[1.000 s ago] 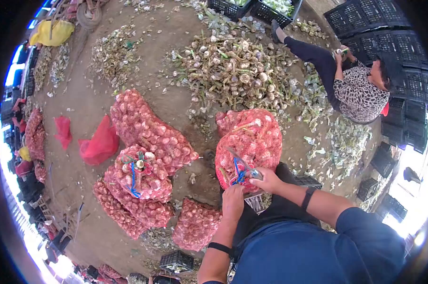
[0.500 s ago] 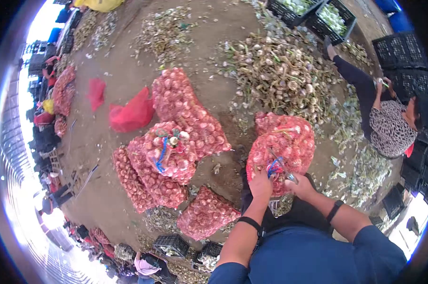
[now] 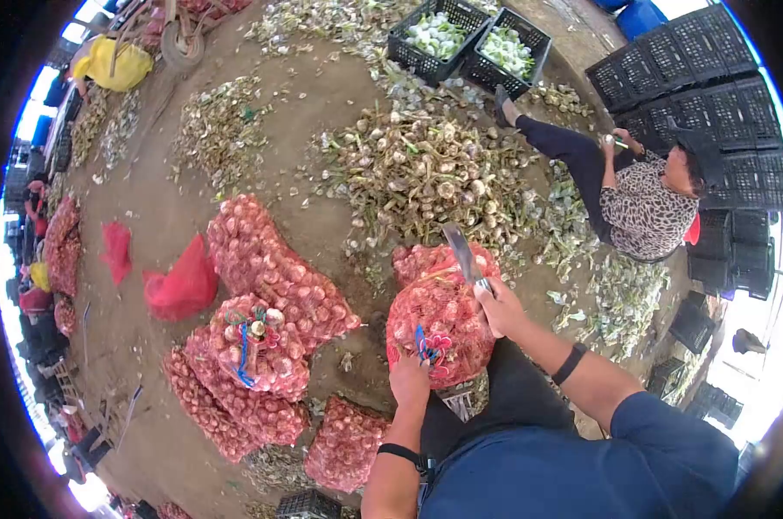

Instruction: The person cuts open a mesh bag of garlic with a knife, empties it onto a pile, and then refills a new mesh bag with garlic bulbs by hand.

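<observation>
In front of my knees stands a red mesh bag of garlic [image 3: 422, 307], its mouth tied with a blue string [image 3: 421, 342]. My left hand [image 3: 409, 381] is closed on the edge of the gathered mesh, just below the knot. With my right hand [image 3: 500, 309] I grip a knife [image 3: 464, 254], its wide blade raised over the bag and pointing away from me. Behind it, part of a second mesh bag [image 3: 417, 261] shows.
Beyond the bags spreads a heap of garlic with stalks [image 3: 435, 173]. More filled mesh bags [image 3: 279, 268] lie to the left, near a red sack [image 3: 182, 281]. A seated person [image 3: 647, 203] works at the right beside black crates [image 3: 677, 60]. Two crates of peeled garlic [image 3: 506, 54] stand at the back.
My right hand has lifted the knife away from the knot, up and forward. My left hand stays at the tied mouth. The view has shifted to the right.
</observation>
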The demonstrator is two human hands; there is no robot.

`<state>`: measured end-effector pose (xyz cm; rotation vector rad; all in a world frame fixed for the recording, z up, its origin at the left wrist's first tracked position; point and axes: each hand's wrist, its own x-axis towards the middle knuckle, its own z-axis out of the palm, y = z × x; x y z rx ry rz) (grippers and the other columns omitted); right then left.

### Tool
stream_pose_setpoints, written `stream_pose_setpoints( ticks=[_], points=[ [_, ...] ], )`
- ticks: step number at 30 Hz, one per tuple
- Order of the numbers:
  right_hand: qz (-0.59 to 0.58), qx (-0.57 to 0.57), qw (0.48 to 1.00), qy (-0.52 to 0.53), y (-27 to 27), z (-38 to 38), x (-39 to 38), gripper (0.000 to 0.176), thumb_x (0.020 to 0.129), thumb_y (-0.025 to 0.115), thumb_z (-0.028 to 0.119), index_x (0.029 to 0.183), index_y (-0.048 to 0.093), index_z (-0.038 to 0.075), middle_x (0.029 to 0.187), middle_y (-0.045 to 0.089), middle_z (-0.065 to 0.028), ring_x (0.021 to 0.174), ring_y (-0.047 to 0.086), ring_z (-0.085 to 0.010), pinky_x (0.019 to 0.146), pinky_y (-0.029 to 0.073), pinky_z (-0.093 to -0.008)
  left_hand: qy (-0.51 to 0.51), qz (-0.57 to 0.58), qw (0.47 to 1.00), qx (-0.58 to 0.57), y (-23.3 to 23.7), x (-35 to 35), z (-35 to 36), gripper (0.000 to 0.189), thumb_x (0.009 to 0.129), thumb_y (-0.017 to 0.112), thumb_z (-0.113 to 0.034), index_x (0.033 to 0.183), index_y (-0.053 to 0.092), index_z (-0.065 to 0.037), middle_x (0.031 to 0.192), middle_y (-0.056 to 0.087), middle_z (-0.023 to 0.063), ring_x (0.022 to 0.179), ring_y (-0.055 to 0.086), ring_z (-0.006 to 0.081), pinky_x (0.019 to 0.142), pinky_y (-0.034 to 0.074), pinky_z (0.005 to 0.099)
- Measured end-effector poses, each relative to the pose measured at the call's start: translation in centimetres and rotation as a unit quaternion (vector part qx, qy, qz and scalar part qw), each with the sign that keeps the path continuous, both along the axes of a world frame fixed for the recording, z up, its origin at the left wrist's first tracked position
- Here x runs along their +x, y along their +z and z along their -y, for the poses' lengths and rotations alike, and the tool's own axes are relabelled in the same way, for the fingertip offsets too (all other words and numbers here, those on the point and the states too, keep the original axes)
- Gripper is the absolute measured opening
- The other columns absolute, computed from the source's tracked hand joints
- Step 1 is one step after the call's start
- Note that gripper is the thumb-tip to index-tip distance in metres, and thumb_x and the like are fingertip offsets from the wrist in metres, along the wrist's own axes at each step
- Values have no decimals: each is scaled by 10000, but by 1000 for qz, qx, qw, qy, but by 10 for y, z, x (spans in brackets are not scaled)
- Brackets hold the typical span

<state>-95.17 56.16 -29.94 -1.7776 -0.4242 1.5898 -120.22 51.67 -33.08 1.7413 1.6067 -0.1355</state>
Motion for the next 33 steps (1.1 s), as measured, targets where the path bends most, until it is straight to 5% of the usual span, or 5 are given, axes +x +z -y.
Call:
stream_pose_setpoints(
  ticks=[5, 11, 16, 18, 33],
  points=[
    [42, -9, 996, 80, 11, 27, 2, 247, 977, 535, 204, 1153, 516, 32, 711, 560, -13, 527, 502, -76, 466, 399, -240, -61, -62, 996, 22, 14, 1, -13, 171, 816, 687, -215, 795, 666, -47, 776, 600, 157, 785, 601, 376, 709, 476, 481],
    [4, -141, 979, 149, 37, 85, -11, 253, 960, 567, 306, 979, 544, 55, 714, 562, 1, 571, 521, -88, 512, 430, -269, 109, 67, 990, 53, 8, -21, 21, 233, 903, 601, -248, 819, 643, -35, 752, 617, 171, 666, 569, 386, 643, 446, 479],
    [63, -103, 933, 339, 54, 81, -17, 295, 950, 567, 329, 987, 563, 37, 765, 604, -82, 673, 601, -207, 631, 476, -360, 412, 265, 834, -254, -8, -33, 44, 277, 965, 552, -245, 871, 662, -9, 646, 507, -30, 598, 456, 63, 534, 368, 274],
    [88, -80, 903, 412, 67, 69, -20, 320, 938, 565, 336, 1010, 559, 25, 835, 626, -178, 824, 634, -350, 750, 474, -445, 426, 273, 821, -265, -6, -35, 45, 281, 970, 549, -246, 862, 661, -13, 652, 509, -41, 587, 437, 47, 527, 348, 251],
    [92, -26, 840, 533, 3, 70, -50, 371, 933, 554, 364, 1043, 573, 10, 896, 641, -251, 866, 633, -428, 776, 482, -497, 431, 309, 806, -262, 14, -52, 46, 280, 977, 567, -259, 789, 599, -55, 635, 495, -47, 517, 402, 24, 469, 302, 193]
  ],
)
